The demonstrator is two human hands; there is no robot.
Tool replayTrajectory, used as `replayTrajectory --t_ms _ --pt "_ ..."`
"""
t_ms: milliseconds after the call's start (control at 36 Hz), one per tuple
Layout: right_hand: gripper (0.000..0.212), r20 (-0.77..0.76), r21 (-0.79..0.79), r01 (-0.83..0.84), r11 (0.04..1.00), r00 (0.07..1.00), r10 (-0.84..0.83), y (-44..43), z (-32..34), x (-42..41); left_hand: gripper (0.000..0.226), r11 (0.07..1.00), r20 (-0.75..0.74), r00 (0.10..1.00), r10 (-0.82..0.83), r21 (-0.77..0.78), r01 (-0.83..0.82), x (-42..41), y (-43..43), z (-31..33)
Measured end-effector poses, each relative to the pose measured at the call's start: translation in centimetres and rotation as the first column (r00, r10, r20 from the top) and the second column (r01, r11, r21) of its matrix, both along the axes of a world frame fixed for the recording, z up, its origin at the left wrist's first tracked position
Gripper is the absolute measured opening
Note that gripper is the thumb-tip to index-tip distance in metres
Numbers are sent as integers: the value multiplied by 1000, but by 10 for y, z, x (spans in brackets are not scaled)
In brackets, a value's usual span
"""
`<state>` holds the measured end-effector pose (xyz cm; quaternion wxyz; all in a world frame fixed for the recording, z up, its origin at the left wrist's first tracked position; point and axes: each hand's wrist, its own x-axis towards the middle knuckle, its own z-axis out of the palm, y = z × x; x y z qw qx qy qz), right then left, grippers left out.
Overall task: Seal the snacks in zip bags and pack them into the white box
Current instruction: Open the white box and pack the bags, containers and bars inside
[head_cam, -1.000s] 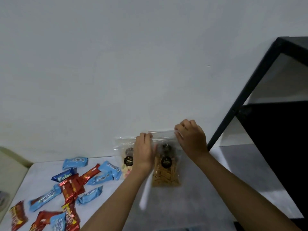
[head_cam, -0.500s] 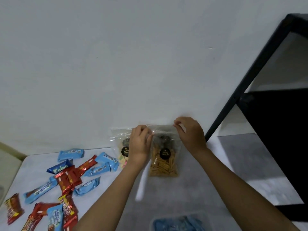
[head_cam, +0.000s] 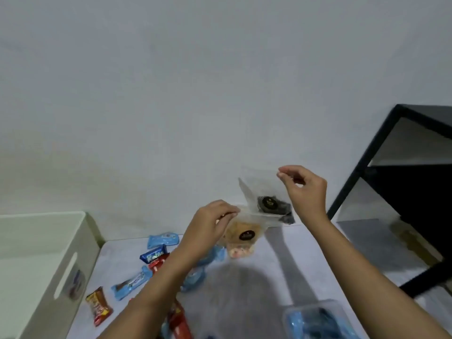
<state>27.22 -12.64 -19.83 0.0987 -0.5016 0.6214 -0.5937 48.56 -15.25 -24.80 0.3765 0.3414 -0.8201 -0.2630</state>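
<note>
- Clear plastic, blurred by motion: a zip bag (head_cam: 263, 192) hangs in the air in front of the wall, pinched at its top corner by the right hand (head_cam: 305, 192), thumb and forefinger closed on the film. A dark snack with a round black label sits low in it.
- The left hand (head_cam: 208, 226) is lower and to the left, fingers curled at the top of a second bag of tan snacks (head_cam: 242, 237). It looks like a pinch on that bag's edge, though the blur makes this uncertain.
- The two bags meet or overlap near the raised bag's lower left corner; I cannot tell which.
- The raised bag's long axis runs top to bottom, tilted, its zip edge uppermost beside the right grip.
- The white box (head_cam: 49, 260) stands open at the far left of the counter (head_cam: 244, 289), well apart from both bags. The left hand is the nearer one, so packing likely means a sweep leftward over the loose wrapped snacks (head_cam: 146, 270).
</note>
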Motion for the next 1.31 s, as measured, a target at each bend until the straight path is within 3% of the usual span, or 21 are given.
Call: replayTrajectory --t_ms 250,444,611,778,889,1000,1139,1306 --pt "8 189 -223 23 975 982 20 -5 51 204 11 987 -183 976 116 -92 -134 208 2 87" --pt "8 228 -246 -194 950 941 251 -16 73 353 10 958 -197 942 271 -43 -284 362 7 116" --pt "15 288 -160 -370 915 869 402 -38 54 439 15 929 -151 917 370 68 -364 442 7 80" --pt "14 321 43 -529 848 811 489 -55 3 479 17 874 -149 868 474 200 -443 481 6 12" --pt "13 327 105 -538 836 813 482 -61 -15 485 14 825 -126 842 524 320 -465 490 -1 -31" --pt "14 342 87 -515 853 819 461 -70 -13 482 11 776 -62 833 550 407 -482 496 -12 -60" --pt "16 335 40 -530 847 806 489 -75 0 477 12 719 -85 776 625 452 -528 513 -40 -69" --pt "15 351 -104 -493 864 794 496 -70 6 474 12 702 -78 784 615 506 -501 520 -71 -66"
